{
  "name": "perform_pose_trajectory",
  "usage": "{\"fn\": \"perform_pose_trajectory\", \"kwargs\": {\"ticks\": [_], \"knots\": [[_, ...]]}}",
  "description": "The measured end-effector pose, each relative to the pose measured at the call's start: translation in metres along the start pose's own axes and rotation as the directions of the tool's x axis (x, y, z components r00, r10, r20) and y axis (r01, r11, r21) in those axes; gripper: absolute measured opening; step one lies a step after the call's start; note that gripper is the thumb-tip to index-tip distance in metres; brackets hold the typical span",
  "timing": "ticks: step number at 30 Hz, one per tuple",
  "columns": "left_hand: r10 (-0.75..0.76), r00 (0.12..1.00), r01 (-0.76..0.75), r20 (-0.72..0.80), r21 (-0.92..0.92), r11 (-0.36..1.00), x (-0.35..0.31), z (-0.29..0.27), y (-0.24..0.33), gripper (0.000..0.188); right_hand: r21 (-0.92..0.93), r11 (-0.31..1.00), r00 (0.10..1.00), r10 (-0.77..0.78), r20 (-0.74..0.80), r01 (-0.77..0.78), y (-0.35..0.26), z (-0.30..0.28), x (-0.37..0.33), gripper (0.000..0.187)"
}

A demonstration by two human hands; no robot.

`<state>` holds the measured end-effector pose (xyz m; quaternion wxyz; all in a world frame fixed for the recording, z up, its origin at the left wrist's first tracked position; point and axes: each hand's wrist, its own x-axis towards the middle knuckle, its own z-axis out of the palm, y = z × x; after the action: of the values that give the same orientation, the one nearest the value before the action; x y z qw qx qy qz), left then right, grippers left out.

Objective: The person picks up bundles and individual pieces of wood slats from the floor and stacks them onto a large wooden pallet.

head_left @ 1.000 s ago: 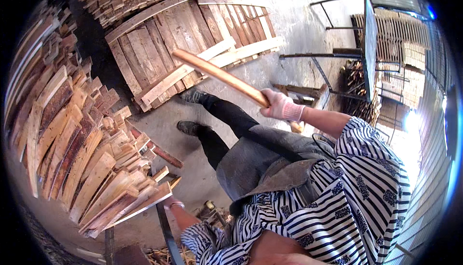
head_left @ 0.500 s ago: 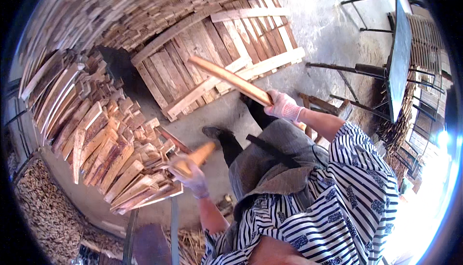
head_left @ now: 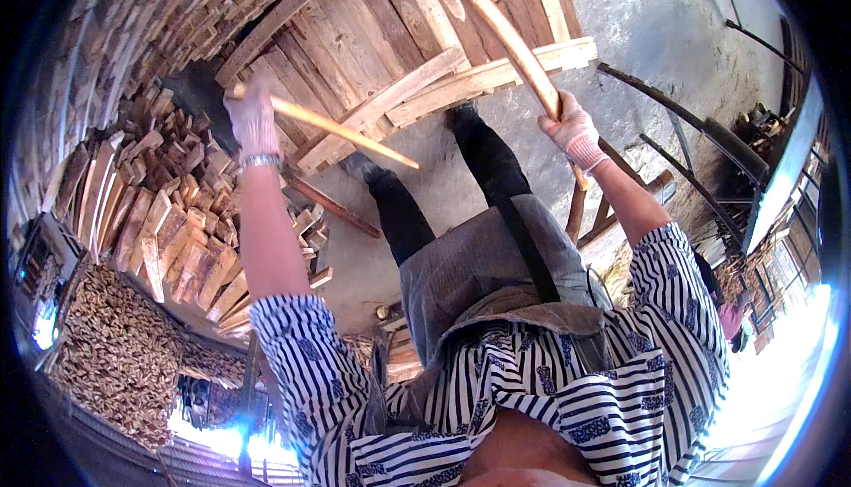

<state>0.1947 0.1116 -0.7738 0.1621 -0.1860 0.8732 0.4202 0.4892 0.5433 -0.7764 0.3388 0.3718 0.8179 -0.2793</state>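
Observation:
My left hand (head_left: 254, 122), in a pale glove and a little blurred, is closed on a short wooden slat (head_left: 346, 135) that points right and toward me. My gloved right hand (head_left: 572, 125) grips the near end of a longer wooden board (head_left: 501, 26), which slants away to the far left. Beyond my feet lies a low platform of wooden planks (head_left: 341, 39), with two pale boards laid crosswise along its near side. The long board's far end passes over this platform. The left hand is above the platform's left corner, beside the heap of cut wood (head_left: 191, 230).
Stacked wood strips (head_left: 151, 17) rise at the far left. Wood chips or small pieces (head_left: 115, 345) fill an area at the lower left. A metal-legged table (head_left: 784, 168) stands at the right. Near my right leg is a low wooden frame (head_left: 612, 221).
My left hand has swung forward from the near side of the wood heap to the platform's left corner, carrying its slat. My right hand has moved slightly right and forward with the long board.

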Motion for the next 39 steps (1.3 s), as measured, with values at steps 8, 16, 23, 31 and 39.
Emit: {"fn": "perform_pose_trajectory", "kwargs": {"ticks": [8,16,23,31,39], "knots": [[-0.244,0.901,-0.007,0.358,0.574,0.819,0.025,0.048,-0.151,0.087,-0.028,0.999,0.993,0.038,-0.11,-0.042,0.01,0.057,0.006,0.07],[0.053,0.914,-0.4,0.402,0.876,0.268,-0.046,0.095,-0.314,0.069,0.021,0.996,0.99,-0.085,-0.117,0.088,-0.001,0.133,0.01,0.073],[0.356,0.847,-0.517,0.395,0.768,0.379,-0.034,0.074,-0.338,0.047,0.165,0.972,0.986,-0.169,-0.005,0.168,-0.053,0.169,0.011,0.07],[0.182,0.855,-0.513,0.485,0.745,0.426,-0.016,0.053,-0.344,0.048,0.144,0.953,0.963,-0.27,-0.004,0.267,-0.078,0.174,0.018,0.068],[-0.163,0.922,-0.02,0.351,0.463,0.886,0.011,0.087,-0.23,0.116,0.162,0.917,0.931,-0.357,-0.079,0.366,-0.11,0.184,0.025,0.073]]}}
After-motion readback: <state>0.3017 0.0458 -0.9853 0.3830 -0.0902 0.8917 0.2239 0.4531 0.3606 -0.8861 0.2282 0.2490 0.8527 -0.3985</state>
